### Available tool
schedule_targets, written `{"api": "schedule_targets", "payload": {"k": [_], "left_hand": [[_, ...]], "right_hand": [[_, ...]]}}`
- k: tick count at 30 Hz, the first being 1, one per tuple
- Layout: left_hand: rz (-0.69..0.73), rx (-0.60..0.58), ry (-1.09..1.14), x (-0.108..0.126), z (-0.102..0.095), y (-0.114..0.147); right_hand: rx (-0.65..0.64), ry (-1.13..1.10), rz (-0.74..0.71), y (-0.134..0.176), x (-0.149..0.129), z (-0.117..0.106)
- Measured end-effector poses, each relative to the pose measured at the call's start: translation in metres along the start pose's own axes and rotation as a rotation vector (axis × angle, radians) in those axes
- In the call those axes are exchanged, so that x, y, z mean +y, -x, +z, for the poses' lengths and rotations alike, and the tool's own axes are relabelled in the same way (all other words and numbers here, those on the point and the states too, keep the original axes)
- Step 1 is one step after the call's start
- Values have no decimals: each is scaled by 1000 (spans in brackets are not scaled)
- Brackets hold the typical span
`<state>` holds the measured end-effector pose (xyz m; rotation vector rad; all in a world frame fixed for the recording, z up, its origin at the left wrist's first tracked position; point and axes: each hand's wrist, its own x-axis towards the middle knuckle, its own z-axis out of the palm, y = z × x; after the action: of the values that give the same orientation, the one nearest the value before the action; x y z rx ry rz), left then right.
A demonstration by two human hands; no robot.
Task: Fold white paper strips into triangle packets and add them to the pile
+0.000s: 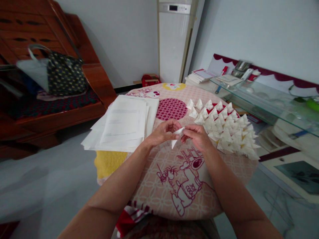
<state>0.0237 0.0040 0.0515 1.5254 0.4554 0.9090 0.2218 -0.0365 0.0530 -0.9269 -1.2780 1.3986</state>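
Between my two hands is a small folded piece of white paper (173,144), with one pointed end hanging down. My left hand (164,132) pinches it from the left, thumb on the near side. On its right edge, the thumb and fingertips of my right hand (196,134) are closed on the same paper. Both hands are held over the patterned tablecloth (159,196). To the left lies a stack of white paper sheets (123,122), the top ones faintly printed. On the right, many folded white paper pieces (224,127) stand in close rows with their points up.
A glass-topped cabinet (269,106) with booklets (199,75) and cups runs along the right wall. At the left is a wooden bench (92,79) holding a dark patterned bag (66,73). A white floor-standing air conditioner (173,43) stands behind the table.
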Motion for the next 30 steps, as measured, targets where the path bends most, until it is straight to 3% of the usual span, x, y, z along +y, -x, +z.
{"api": "schedule_targets", "payload": {"k": [12,21,30], "left_hand": [[109,105,-319,5,8,3],[121,137,-361,7,9,3],[121,136,-471,9,12,3]], "right_hand": [[80,26,-23,-1,1,3],[65,104,-44,-2,4,2],[134,169,-52,-3,6,6]]}}
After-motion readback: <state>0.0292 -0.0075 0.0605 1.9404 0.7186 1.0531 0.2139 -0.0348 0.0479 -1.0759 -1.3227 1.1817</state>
